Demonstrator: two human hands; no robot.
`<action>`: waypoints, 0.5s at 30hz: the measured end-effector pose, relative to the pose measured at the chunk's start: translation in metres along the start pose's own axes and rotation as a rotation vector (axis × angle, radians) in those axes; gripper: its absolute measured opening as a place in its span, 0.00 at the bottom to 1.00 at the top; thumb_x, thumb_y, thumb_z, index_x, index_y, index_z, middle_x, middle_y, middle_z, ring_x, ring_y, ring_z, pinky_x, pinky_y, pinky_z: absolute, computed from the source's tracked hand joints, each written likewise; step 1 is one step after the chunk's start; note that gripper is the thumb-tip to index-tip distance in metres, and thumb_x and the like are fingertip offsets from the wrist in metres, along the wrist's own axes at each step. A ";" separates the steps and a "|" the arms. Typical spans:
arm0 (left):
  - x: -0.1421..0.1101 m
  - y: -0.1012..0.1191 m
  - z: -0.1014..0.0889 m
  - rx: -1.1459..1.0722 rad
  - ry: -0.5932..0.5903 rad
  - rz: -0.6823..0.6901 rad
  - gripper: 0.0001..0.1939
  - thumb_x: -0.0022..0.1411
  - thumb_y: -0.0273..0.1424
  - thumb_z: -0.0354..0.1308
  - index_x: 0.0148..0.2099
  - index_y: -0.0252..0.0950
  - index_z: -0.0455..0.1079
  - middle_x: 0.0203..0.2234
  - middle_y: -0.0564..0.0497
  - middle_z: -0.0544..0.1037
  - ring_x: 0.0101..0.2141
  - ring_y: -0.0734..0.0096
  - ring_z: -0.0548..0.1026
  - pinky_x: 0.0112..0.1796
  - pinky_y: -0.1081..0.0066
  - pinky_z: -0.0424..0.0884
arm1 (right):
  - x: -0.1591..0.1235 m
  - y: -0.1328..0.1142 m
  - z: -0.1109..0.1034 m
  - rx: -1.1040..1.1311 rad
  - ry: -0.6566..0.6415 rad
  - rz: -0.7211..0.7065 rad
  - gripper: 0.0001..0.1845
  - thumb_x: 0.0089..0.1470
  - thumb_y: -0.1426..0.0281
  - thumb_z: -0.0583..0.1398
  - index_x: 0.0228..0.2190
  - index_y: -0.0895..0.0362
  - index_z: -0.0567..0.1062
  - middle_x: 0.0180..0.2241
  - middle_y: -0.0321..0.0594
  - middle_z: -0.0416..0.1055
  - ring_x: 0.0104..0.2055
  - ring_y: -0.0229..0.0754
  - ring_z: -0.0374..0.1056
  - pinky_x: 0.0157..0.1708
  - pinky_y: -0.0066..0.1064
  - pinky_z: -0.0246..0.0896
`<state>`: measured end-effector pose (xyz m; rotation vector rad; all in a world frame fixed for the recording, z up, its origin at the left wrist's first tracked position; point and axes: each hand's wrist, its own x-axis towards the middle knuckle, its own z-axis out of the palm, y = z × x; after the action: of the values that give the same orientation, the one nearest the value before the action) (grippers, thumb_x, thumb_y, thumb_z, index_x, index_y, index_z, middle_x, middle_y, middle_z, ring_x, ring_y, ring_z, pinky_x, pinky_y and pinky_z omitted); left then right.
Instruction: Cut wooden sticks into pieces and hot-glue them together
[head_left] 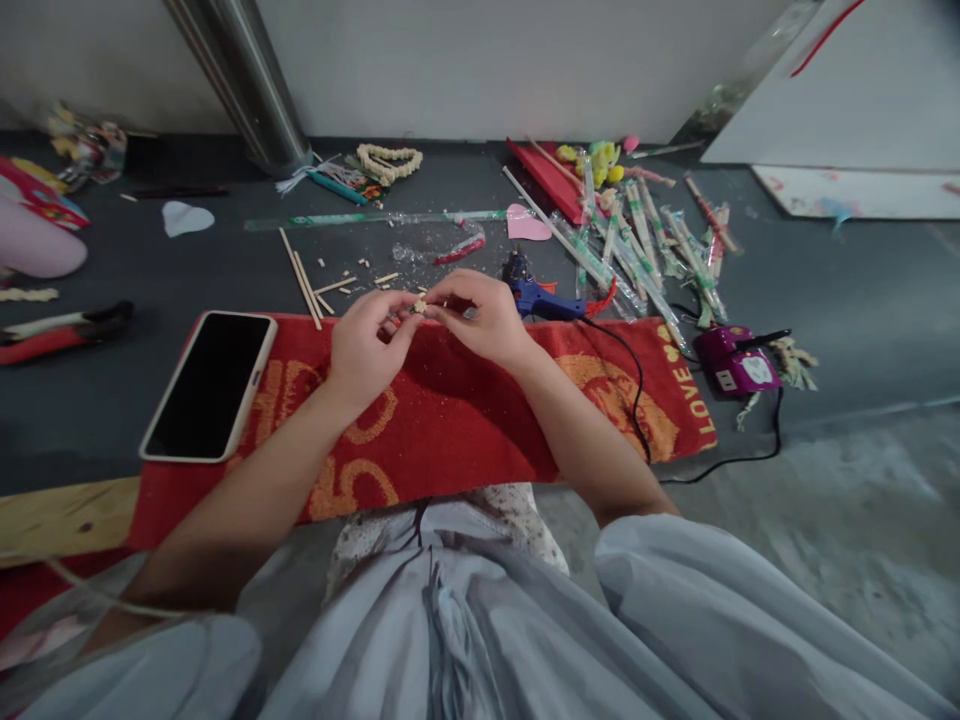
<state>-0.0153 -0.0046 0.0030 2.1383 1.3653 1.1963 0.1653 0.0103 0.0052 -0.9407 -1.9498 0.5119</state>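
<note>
The two hands are close together, over the far edge of the red towel (457,410). The left hand (367,345) and the right hand (484,315) both pinch with the fingertips one small pale piece (420,305), which is between them, near the middle of the view (its exact shape is too small to tell).

Just beyond the left hand, a few thin sticks (306,285) lie on the dark table (825,290); the ends of some of them reach the towel. Short cut bits (386,278) and crumbs are scattered there also.

Beside the right hand there is a blue glue gun (551,302), lying on its side at the towel's edge. A black cord (641,395) runs from it across the towel. Farther right stands a purple box (739,360), with a black plug on it.

The phone (210,385), its screen dark, lies on the left end of the towel. More to the left are pliers (64,332) with a red handle.

At the back, near the wall, I see a pale heart-shaped loop (390,163), a pink paper (529,222) and, to the right, many sticks in clear wrappers (637,240).
</note>
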 end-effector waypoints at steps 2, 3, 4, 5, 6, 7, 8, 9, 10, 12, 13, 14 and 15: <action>0.001 0.002 -0.002 -0.029 0.022 0.008 0.08 0.61 0.32 0.59 0.42 0.36 0.75 0.32 0.52 0.78 0.25 0.78 0.71 0.28 0.77 0.68 | 0.000 -0.001 0.000 0.003 0.008 -0.023 0.14 0.61 0.60 0.58 0.34 0.58 0.77 0.31 0.40 0.74 0.32 0.34 0.66 0.32 0.26 0.62; 0.001 0.002 -0.002 -0.040 0.033 0.016 0.08 0.61 0.32 0.59 0.42 0.36 0.75 0.32 0.51 0.79 0.26 0.78 0.72 0.28 0.77 0.68 | 0.000 -0.001 0.000 0.004 0.013 -0.038 0.15 0.61 0.60 0.57 0.34 0.58 0.76 0.32 0.40 0.74 0.32 0.34 0.66 0.32 0.26 0.62; 0.001 0.002 -0.003 -0.048 0.041 0.022 0.08 0.61 0.32 0.59 0.42 0.36 0.76 0.32 0.51 0.79 0.27 0.77 0.72 0.29 0.77 0.69 | 0.000 -0.001 0.000 0.004 0.020 -0.051 0.15 0.61 0.59 0.57 0.34 0.58 0.76 0.32 0.40 0.74 0.32 0.34 0.66 0.31 0.26 0.62; 0.001 0.002 -0.003 -0.053 0.050 0.027 0.08 0.61 0.32 0.60 0.42 0.36 0.76 0.32 0.51 0.79 0.27 0.77 0.73 0.29 0.76 0.69 | -0.001 -0.001 0.001 0.003 0.028 -0.064 0.16 0.62 0.59 0.57 0.34 0.58 0.76 0.32 0.40 0.74 0.31 0.34 0.66 0.31 0.26 0.62; 0.001 0.002 -0.003 -0.058 0.062 0.031 0.08 0.61 0.32 0.60 0.41 0.36 0.76 0.33 0.51 0.79 0.28 0.77 0.73 0.29 0.76 0.70 | -0.001 -0.001 0.001 0.000 0.037 -0.074 0.16 0.62 0.59 0.57 0.34 0.58 0.76 0.32 0.40 0.73 0.31 0.34 0.66 0.31 0.26 0.62; 0.001 0.002 -0.003 -0.061 0.076 0.035 0.08 0.60 0.32 0.61 0.41 0.36 0.77 0.33 0.51 0.80 0.28 0.76 0.74 0.29 0.76 0.70 | -0.002 -0.001 0.001 -0.006 0.046 -0.081 0.15 0.62 0.59 0.57 0.34 0.58 0.76 0.32 0.40 0.73 0.31 0.33 0.66 0.31 0.26 0.62; 0.001 0.001 -0.003 -0.063 0.092 0.043 0.07 0.60 0.33 0.61 0.40 0.37 0.77 0.32 0.51 0.80 0.28 0.76 0.74 0.29 0.76 0.70 | -0.002 -0.001 0.002 -0.014 0.053 -0.085 0.15 0.62 0.60 0.56 0.34 0.58 0.76 0.32 0.40 0.73 0.32 0.33 0.66 0.31 0.26 0.63; 0.001 0.000 -0.003 -0.065 0.109 0.055 0.07 0.60 0.33 0.62 0.39 0.37 0.78 0.32 0.51 0.81 0.28 0.76 0.75 0.29 0.75 0.70 | -0.003 -0.001 0.002 -0.021 0.059 -0.089 0.15 0.62 0.60 0.56 0.34 0.57 0.76 0.33 0.40 0.73 0.32 0.33 0.65 0.31 0.26 0.63; 0.001 -0.001 -0.002 -0.064 0.124 0.069 0.07 0.59 0.33 0.62 0.38 0.37 0.78 0.31 0.51 0.81 0.28 0.75 0.75 0.29 0.75 0.70 | -0.003 0.000 0.003 -0.028 0.062 -0.091 0.14 0.62 0.61 0.56 0.34 0.57 0.76 0.33 0.39 0.73 0.32 0.33 0.65 0.31 0.26 0.63; 0.001 -0.003 -0.002 -0.056 0.148 0.099 0.06 0.59 0.34 0.63 0.36 0.37 0.79 0.29 0.51 0.81 0.28 0.74 0.76 0.30 0.74 0.71 | -0.004 0.000 0.005 -0.040 0.068 -0.097 0.13 0.63 0.63 0.56 0.33 0.58 0.75 0.32 0.39 0.73 0.31 0.33 0.65 0.31 0.27 0.63; 0.001 -0.003 -0.001 -0.054 0.156 0.111 0.07 0.59 0.34 0.63 0.36 0.37 0.79 0.29 0.51 0.82 0.28 0.74 0.76 0.31 0.74 0.71 | -0.004 0.000 0.005 -0.044 0.072 -0.099 0.12 0.62 0.64 0.56 0.33 0.58 0.75 0.32 0.39 0.73 0.31 0.33 0.65 0.31 0.27 0.63; 0.001 -0.004 -0.001 -0.052 0.164 0.120 0.07 0.59 0.34 0.63 0.35 0.37 0.79 0.28 0.51 0.82 0.28 0.74 0.76 0.31 0.73 0.71 | -0.004 0.000 0.006 -0.047 0.077 -0.102 0.11 0.62 0.66 0.56 0.33 0.58 0.75 0.32 0.40 0.73 0.31 0.34 0.65 0.32 0.27 0.63; 0.001 -0.005 -0.001 -0.047 0.168 0.125 0.07 0.59 0.34 0.63 0.35 0.37 0.79 0.28 0.51 0.82 0.28 0.74 0.76 0.31 0.73 0.71 | -0.004 0.000 0.006 -0.048 0.084 -0.106 0.10 0.62 0.67 0.57 0.33 0.58 0.75 0.32 0.40 0.73 0.31 0.34 0.66 0.32 0.27 0.63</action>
<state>-0.0186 -0.0016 0.0010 2.1591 1.2710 1.4716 0.1611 0.0069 -0.0003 -0.8695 -1.9320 0.3602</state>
